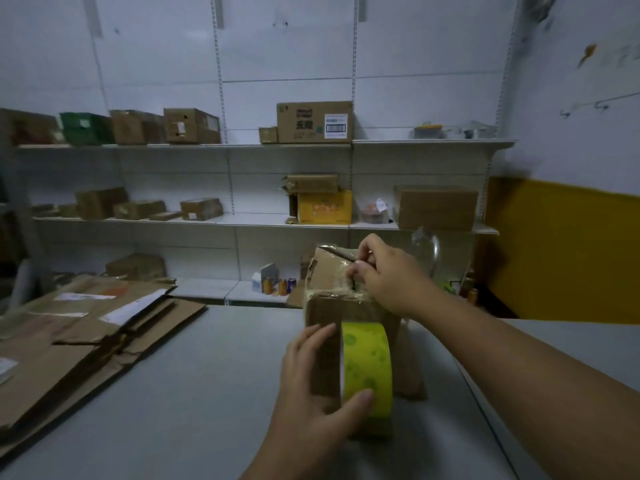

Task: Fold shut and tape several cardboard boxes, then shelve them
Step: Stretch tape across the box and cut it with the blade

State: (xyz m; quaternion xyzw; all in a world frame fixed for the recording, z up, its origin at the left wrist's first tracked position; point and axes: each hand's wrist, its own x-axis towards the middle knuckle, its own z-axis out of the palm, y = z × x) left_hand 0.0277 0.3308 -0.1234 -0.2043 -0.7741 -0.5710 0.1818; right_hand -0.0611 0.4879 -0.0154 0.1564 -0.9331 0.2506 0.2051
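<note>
Yellow tape roll point(367, 368) gripped upright in the left hand point(311, 389) — right hand point(389, 277), arm outstretched, pinches the box point(327, 271) top.

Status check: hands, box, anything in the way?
Left hand grips tape roll against box. Right hand pinches tape end on box top. Flattened cardboard lies left, apart.

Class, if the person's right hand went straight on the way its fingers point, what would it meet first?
Probably the brown cardboard box, at its crumpled top flap: the right hand pinches clear tape there, fingers pointing left across it. Depth is unclear.
</note>
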